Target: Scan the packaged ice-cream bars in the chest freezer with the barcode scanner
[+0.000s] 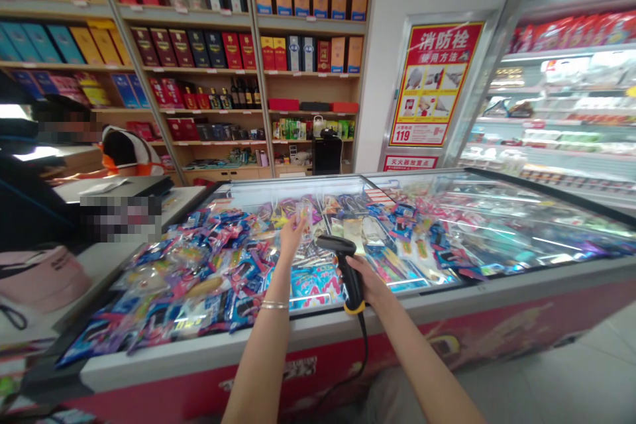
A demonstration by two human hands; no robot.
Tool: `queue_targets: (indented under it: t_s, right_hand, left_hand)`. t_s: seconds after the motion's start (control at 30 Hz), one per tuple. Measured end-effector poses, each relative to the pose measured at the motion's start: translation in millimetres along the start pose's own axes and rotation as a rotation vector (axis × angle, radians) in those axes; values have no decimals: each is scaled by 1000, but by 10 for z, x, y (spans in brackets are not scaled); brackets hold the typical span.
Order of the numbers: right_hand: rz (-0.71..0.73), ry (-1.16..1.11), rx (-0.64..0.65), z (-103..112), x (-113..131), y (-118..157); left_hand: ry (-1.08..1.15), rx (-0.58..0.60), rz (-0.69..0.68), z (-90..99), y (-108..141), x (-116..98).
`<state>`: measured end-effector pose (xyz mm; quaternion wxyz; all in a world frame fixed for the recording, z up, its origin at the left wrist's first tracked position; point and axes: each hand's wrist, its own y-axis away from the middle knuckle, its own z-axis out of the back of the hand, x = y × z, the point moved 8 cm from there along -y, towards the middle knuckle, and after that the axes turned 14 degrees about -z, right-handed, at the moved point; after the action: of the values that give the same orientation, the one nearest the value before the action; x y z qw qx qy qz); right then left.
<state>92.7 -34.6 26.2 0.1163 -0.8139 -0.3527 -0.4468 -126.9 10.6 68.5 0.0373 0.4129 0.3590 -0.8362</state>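
Gripped in my right hand [362, 278] is a black barcode scanner [352, 271] with a yellow-trimmed base, its cable hanging down the freezer's front. The scanner's head points left, toward my left hand [292, 233]. That hand reaches over the glass-topped chest freezer, its fingers pinching a small clear plastic packet [305, 217]; what the packet contains is too small to make out. To the left, a heap of blue and pink wrapped packets [209, 265] covers the freezer top. More packets [417, 228] lie to the right of the scanner.
The chest freezer [447, 298] spans the front. A counter with a pink bag [44, 281] adjoins it at left, where people stand, one in an orange-and-white vest [132, 149]. Behind are bottle-and-box shelves [199, 73], a red fire-hydrant sign [437, 83] and a lit open fridge [571, 99].
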Motion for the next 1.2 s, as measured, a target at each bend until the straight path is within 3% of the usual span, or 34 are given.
queue_targets:
  t_s: [0.43,0.63,0.73,0.87,1.03,1.13,1.2]
  right_hand:
    - [1,23,26,-61,18,14]
    - [-124,-24,-52,0,-23,-23]
    - [-123,-105,-82,-23,15,-126]
    - [-78,-130,-54,-225,79,-364]
    - [-67,-125,47,-609,71,-764]
    - [-114,-173,101,-838,-40,-990]
    - [-163,-233,136,-976,-181,-1102]
  left_hand:
    - [-1,17,5,-42,-7,73]
    - [-61,19,3,90,-43,-157]
    - [-166,13,-33,385,-125,-344]
    - [-363,-12,-61,1033,-179,-426]
    - [-618,-81,114,1862,18,-84]
    - [-733,-134,159,2096,184,131]
    - [-821,-224,95,2159,269,176]
